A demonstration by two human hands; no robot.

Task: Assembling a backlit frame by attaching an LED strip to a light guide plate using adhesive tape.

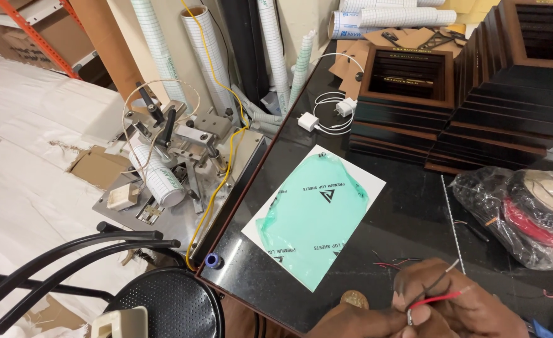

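Observation:
At the bottom right, my right hand (458, 300) pinches a thin black wire and a red wire (436, 298) together; their bare ends point up to the right. My left hand (358, 322) comes in from the bottom edge and meets the right hand at the wires' lower ends, where a small metal piece shows between the fingers. More loose red and black wire strands (395, 263) lie on the black table (402, 219) just above my hands. A round brass-coloured disc (354, 299) lies by my left hand.
A white sheet with green film (314, 216) lies mid-table. A plastic bag of wire spools (527, 209) sits at right. Stacked dark wooden frames (452, 94) fill the back right. White chargers with cable (326, 112) lie behind. A metal jig (182, 163) and black stool (164, 303) stand left.

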